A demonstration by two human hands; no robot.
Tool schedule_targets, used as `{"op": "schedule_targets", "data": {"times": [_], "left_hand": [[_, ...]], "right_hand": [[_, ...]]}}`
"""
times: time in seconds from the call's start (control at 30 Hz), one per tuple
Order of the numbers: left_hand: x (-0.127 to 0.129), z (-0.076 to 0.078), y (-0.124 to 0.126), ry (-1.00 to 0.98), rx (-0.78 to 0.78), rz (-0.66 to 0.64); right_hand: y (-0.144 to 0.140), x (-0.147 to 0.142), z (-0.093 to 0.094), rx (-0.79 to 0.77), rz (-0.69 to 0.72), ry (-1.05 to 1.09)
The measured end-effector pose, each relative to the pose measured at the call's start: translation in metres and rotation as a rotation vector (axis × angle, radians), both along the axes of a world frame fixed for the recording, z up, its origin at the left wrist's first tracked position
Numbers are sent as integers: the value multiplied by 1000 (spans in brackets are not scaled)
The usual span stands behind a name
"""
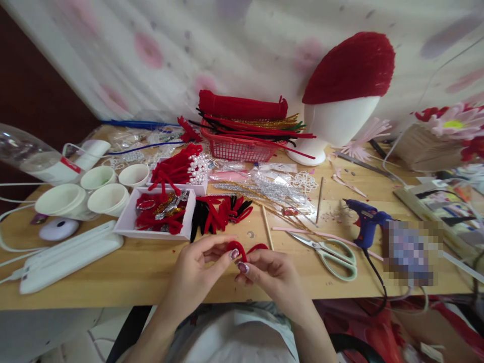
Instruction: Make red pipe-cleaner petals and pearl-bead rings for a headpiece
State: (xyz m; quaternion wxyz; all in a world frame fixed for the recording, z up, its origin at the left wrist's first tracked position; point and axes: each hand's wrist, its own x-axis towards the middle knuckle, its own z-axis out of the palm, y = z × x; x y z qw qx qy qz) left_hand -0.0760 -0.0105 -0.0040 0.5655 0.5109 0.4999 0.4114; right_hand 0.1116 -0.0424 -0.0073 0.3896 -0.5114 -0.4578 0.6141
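Both my hands meet over the front edge of the table, pinching one red pipe cleaner [242, 251] that is bent into curved loops. My left hand [206, 264] is closed on its left curve between thumb and fingertips. My right hand [272, 269] is closed on the pipe cleaner close beside the left thumb, and another red curve shows above its fingers. Part of the piece is hidden by the fingers. Just beyond my hands lies a pile of red and black pipe cleaner pieces [217, 214], some bent into petal shapes.
Left stand a white box [155, 233] of red pieces, paper cups [108, 199] and a power strip [71, 257]. Behind is a red basket [242, 146] of pipe cleaners. Scissors [336, 257], a blue glue gun [366, 222] with a cord, and a red-capped mannequin head [340, 118] are right.
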Motion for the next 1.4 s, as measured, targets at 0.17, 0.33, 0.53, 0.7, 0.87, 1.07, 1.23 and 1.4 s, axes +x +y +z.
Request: {"op": "schedule_targets", "data": {"times": [0.17, 0.33, 0.53, 0.7, 0.87, 1.07, 1.23, 1.4], "left_hand": [[-7, -11, 8, 14, -132, 96], [-13, -29, 12, 46, -197, 77], [-6, -34, 15, 153, -173, -3], [0, -36, 18, 253, -95, -12], [-6, -38, 14, 470, 90, 37], [-20, -42, 7, 649, 367, -103], [-5, -38, 0, 619, 681, -95], [29, -37, 4, 753, 602, -246]], "right_hand": [[3, 47, 3, 457, -19, -657], [13, 59, -4, 520, 217, -981], [23, 47, -8, 512, 274, -1003], [27, 46, -3, 514, 368, -922], [24, 46, -3, 490, 335, -908], [24, 47, -9, 541, 322, -912], [22, 43, -13, 521, 242, -927], [17, 38, -21, 501, 170, -888]]}}
